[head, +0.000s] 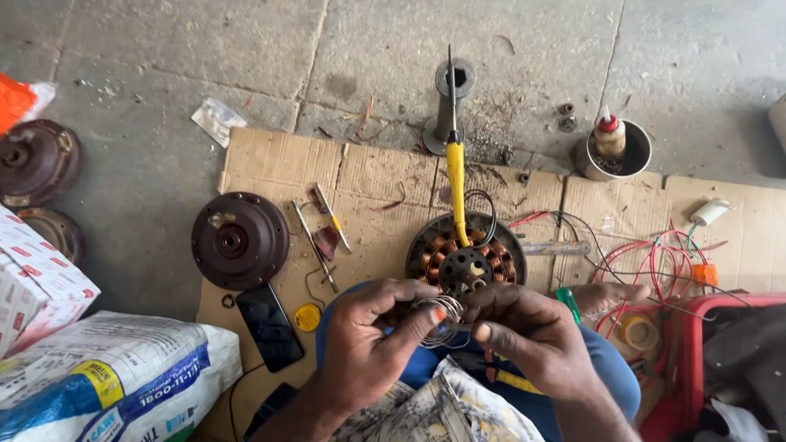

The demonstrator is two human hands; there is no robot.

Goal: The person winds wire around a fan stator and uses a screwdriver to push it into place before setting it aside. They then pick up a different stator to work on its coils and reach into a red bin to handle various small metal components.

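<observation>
Nearest to us, our left hand [364,344] and right hand [532,340] meet over our lap, both pinched on a small coil of thin silvery wire [442,317]; its loops stand roughly upright between the 2 hands, the ring's flat face turned toward us, its axis running away from us toward the stator. Our left thumb and forefinger close on the coil's left edge, the other fingers curled; our right fingers [491,307] grip its right side, thumb pressed forward. Just beyond the coil lies a round stator with copper windings [465,260] on the cardboard sheet [385,176], and a yellow-handled tool [455,176] rests on it, its long axis pointing straight away from us, tip outward. At lower left sits a white sack with blue and yellow label panels [115,381], and above it a white carton with red printing [37,274]. A dark round motor cover [240,240] lies left of the stator, a black phone [269,326] below it
</observation>
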